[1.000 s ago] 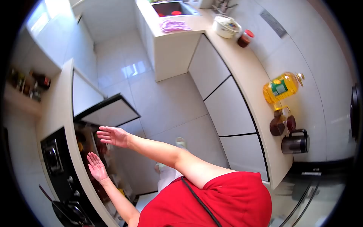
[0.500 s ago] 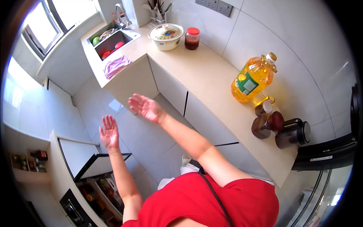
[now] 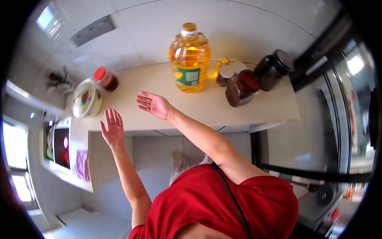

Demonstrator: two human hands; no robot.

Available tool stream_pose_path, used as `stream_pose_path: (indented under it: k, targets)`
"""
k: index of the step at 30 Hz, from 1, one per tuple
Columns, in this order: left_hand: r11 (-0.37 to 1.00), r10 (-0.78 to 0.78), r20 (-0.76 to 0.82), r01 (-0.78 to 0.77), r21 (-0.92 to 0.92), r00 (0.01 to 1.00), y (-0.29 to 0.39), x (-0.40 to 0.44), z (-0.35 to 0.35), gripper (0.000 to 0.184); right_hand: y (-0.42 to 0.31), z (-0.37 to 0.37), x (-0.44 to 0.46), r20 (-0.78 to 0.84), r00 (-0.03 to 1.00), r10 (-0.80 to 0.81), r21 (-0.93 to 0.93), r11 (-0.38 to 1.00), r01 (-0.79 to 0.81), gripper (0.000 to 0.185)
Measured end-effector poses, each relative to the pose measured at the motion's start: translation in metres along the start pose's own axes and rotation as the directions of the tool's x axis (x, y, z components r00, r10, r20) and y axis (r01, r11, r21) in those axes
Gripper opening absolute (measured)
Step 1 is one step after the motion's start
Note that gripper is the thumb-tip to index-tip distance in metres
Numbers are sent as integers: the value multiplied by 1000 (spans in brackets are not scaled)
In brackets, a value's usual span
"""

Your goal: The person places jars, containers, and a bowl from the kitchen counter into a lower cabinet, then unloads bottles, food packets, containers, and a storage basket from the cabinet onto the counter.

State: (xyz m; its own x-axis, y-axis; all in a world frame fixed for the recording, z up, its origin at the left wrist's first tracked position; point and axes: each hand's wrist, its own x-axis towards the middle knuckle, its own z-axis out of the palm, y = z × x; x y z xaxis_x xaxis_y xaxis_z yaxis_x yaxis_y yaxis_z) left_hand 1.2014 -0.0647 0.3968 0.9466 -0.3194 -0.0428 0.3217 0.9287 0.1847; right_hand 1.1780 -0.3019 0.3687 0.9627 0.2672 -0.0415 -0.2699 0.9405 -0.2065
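Note:
Palm up and fingers spread, my left hand (image 3: 113,129) hangs over the counter's front edge, holding nothing. My right hand (image 3: 154,106) is also palm up with its fingers apart, above the beige counter (image 3: 135,87) and in front of a large bottle of yellow oil (image 3: 190,59). Nearest to my left hand are a white lidded pot (image 3: 87,98) with a floral pattern and a red-lidded jar (image 3: 106,79). Neither hand visibly touches anything.
Right of the oil stand a small white-lidded jar (image 3: 225,75), a dark-lidded jar (image 3: 242,88) and a black pitcher (image 3: 273,70). At the left are a sink (image 3: 62,146) and a purple cloth (image 3: 82,165). A dark-edged glossy appliance (image 3: 310,119) borders the right side.
The view has swung from the stove and open cabinet to the counter, which now lies in front of me. Both hands stay open, now at the counter.

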Motion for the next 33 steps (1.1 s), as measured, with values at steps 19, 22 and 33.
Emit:
stream_pose_path:
  k: [19, 22, 33]
  targets:
    - [991, -78, -231, 101, 89, 970, -7, 79, -36, 47, -11, -6, 61, -150, 989, 3, -209, 977, -35, 42]
    - [951, 54, -336, 55, 306, 940, 9, 86, -47, 54, -8, 2, 94, -146, 989, -4, -503, 861, -71, 59]
    - [746, 310, -601, 203, 634, 737, 70, 199, -102, 63, 21, -47, 269, -20, 995, -98, -999, -30, -23, 109]
